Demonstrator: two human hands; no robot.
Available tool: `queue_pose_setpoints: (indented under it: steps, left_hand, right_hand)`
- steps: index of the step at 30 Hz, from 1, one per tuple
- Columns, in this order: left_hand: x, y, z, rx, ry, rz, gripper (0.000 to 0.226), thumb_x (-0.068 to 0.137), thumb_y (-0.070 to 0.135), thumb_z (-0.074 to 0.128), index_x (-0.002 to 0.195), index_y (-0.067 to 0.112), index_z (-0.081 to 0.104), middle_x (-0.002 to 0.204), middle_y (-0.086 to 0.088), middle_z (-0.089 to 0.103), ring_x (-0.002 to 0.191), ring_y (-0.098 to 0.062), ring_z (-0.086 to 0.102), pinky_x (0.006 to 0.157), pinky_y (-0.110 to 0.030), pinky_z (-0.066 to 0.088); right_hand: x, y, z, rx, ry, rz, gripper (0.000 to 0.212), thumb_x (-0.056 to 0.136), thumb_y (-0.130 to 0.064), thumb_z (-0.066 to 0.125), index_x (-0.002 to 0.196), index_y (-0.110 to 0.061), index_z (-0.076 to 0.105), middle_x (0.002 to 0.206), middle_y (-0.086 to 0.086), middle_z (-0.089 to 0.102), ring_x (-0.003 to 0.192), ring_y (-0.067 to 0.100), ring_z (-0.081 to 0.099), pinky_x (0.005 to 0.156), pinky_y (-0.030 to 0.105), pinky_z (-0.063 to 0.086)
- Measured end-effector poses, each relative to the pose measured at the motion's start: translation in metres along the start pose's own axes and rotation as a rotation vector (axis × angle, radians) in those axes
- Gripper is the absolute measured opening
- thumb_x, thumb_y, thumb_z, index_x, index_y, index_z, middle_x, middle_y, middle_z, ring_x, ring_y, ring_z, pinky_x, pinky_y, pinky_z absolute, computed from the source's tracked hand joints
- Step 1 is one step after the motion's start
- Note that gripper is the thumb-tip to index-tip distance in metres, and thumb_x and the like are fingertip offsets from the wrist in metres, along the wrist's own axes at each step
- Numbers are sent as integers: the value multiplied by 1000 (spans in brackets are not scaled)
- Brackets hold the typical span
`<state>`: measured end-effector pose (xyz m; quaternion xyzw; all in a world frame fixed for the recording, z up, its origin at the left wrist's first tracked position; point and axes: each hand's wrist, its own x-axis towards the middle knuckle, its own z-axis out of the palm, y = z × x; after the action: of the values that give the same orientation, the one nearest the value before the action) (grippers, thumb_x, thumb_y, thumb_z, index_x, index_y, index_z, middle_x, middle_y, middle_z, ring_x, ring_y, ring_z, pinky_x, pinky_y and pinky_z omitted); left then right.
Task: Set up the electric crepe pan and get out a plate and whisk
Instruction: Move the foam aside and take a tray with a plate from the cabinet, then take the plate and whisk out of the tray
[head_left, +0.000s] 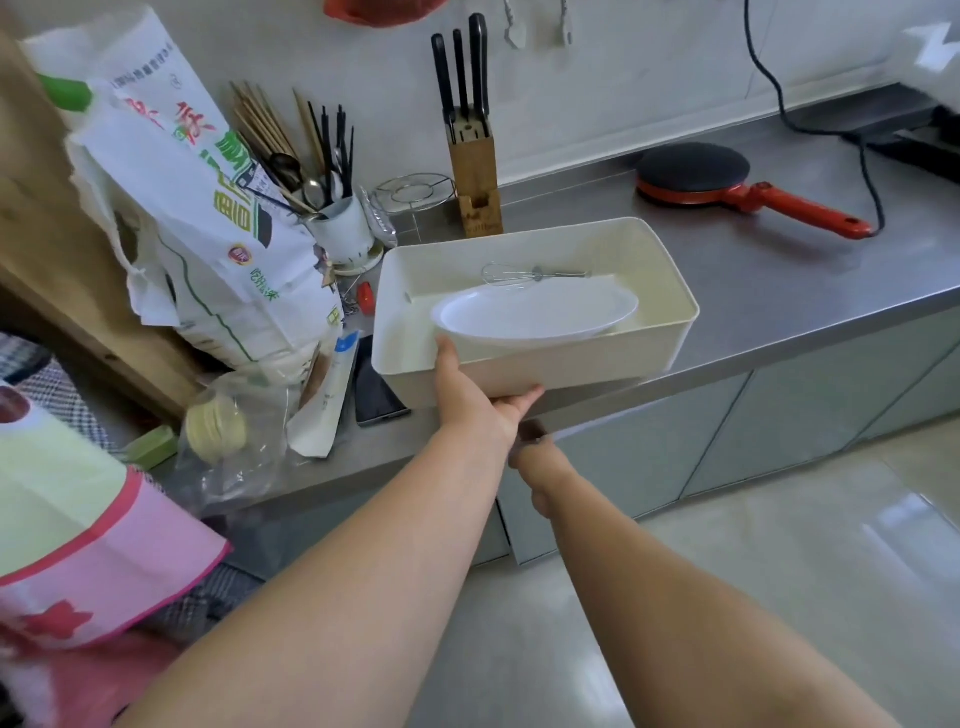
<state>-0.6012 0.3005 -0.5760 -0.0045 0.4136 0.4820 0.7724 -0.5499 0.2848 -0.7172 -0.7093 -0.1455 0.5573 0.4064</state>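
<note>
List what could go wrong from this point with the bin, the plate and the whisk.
1. The white bin overhangs the counter edge, gripped at its near wall by the left hand; it could tip off.
2. The plate leans tilted inside the bin and may slide or knock the whisk.
3. The phone lies right beside the bin and could get pushed.

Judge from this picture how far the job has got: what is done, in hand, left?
Done: crepe pan on the counter, cord attached. In hand: left hand grips the white bin; right hand sits below it. Left: lift out plate and whisk.
</note>
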Motion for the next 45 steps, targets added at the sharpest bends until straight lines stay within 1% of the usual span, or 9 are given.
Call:
queue_pose_setpoints:
  steps: [8, 12, 16, 19, 24, 30, 34, 41, 45]
  left_hand:
    - [16, -2, 23, -30, 6, -6, 55, 86, 49, 64, 126, 15, 47, 135, -16, 50, 129, -43, 45, 101, -69, 36]
    - [19, -10, 32, -41, 45, -4, 63, 85, 49, 66, 135, 16, 44, 138, -17, 47, 131, -43, 42, 101, -70, 36]
    - [21, -21, 46, -36, 90, 8, 70, 85, 50, 67, 140, 18, 39, 143, -15, 41, 135, -43, 37, 101, -71, 35]
    - [25, -29, 61, -19, 119, 23, 70, 86, 49, 65, 142, 19, 38, 146, -13, 39, 137, -42, 36, 102, -70, 34]
    - [44, -41, 81, 44, 184, 42, 73, 87, 52, 62, 147, 22, 32, 150, -10, 31, 139, -40, 32, 101, -69, 36]
    - [64, -57, 96, 110, 228, 27, 69, 91, 51, 58, 147, 21, 32, 151, -9, 30, 138, -40, 33, 100, -61, 44]
    - [76, -61, 104, 212, 309, 17, 67, 93, 50, 55, 147, 19, 32, 150, -11, 27, 134, -45, 34, 92, -54, 53]
    - [94, -60, 118, 291, 380, 119, 46, 100, 25, 52, 144, 17, 41, 150, -3, 35, 104, -28, 52, 91, -41, 56]
    - [94, -58, 124, 300, 426, 128, 41, 102, 11, 43, 143, 15, 44, 147, -5, 41, 123, -37, 50, 94, -43, 54]
  right_hand:
    - [-10, -12, -24, 14, -68, 51, 54, 95, 7, 41, 147, -6, 34, 139, 13, 47, 117, 30, 47, 92, 34, 36]
    - [-14, -33, -61, -82, -120, 279, 49, 98, -6, 43, 146, 0, 35, 150, 19, 40, 138, 34, 40, 111, 44, 34]
    - [-8, -70, -123, -160, -83, 332, 21, 99, -13, 38, 99, -7, 59, 94, 9, 67, 78, 23, 59, 98, 43, 47]
    - [-8, -107, -172, -173, 58, 244, 28, 99, -15, 37, 85, -8, 60, 77, 6, 67, 67, 20, 58, 85, 39, 49]
    - [9, -144, -223, 5, 227, 179, 30, 100, -18, 34, 103, -4, 60, 78, 13, 63, 58, 24, 55, 59, 31, 42]
    - [34, -172, -232, 24, 236, -21, 36, 98, -46, 38, 113, -14, 46, 104, 11, 56, 96, 34, 69, 85, 47, 57]
    - [53, -179, -236, -104, 213, -105, 35, 95, -27, 48, 126, -9, 48, 100, 12, 59, 83, 34, 67, 76, 43, 58]
    - [72, -197, -237, -185, 143, -179, 38, 97, -30, 52, 127, -7, 54, 113, 16, 61, 80, 31, 64, 61, 33, 55]
    - [76, -202, -237, -269, 120, -192, 36, 98, -27, 49, 129, -10, 50, 107, 13, 60, 83, 31, 66, 68, 38, 56]
